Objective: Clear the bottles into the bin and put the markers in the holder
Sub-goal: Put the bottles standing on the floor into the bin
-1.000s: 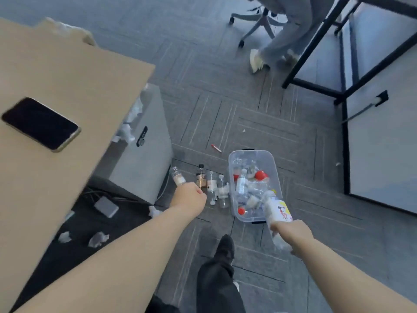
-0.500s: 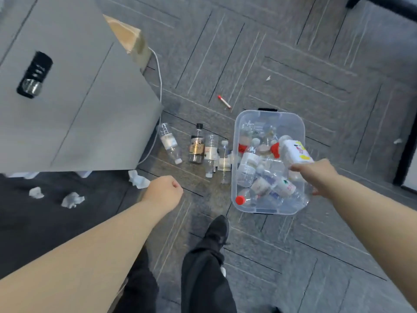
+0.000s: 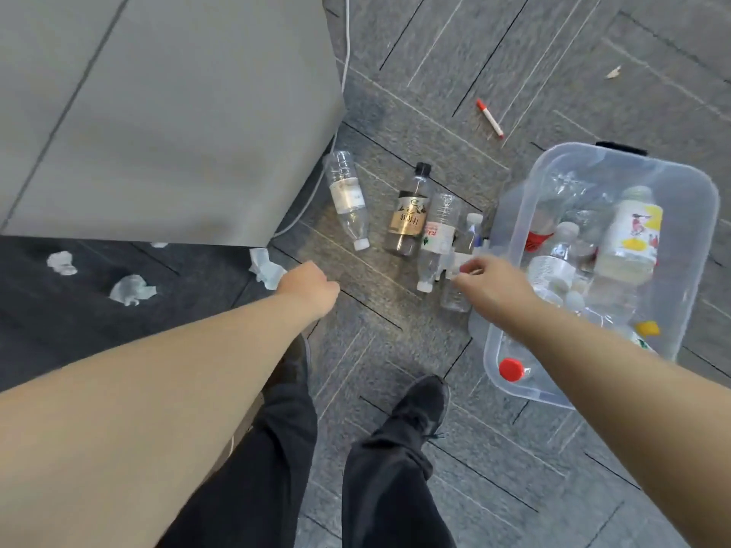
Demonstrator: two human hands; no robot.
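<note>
Several plastic bottles lie on the grey carpet: a clear bottle (image 3: 348, 199), a dark bottle with a gold label (image 3: 409, 215), a clear bottle with a red-print label (image 3: 437, 235) and a small bottle (image 3: 470, 231). To their right, a clear plastic bin (image 3: 510, 389) holds several bottles, with a yellow-labelled bottle (image 3: 629, 239) on top. A red-capped marker (image 3: 489, 118) lies on the floor beyond them. My right hand (image 3: 490, 282) hovers over the small bottles beside the bin, fingers loosely bent, gripping nothing I can see. My left hand (image 3: 308, 286) is a fist holding nothing.
A grey cabinet (image 3: 158, 112) fills the upper left, with a white cable (image 3: 344, 73) running down its corner. Crumpled paper balls (image 3: 130, 288) lie on the dark mat at the left, and another paper ball (image 3: 265, 267) near my left hand. My shoe (image 3: 423, 401) is below the bottles.
My right hand let the yellow-labelled bottle go into the bin and moved left over the small bottles. The view has dropped closer to the floor. My left hand stayed a fist.
</note>
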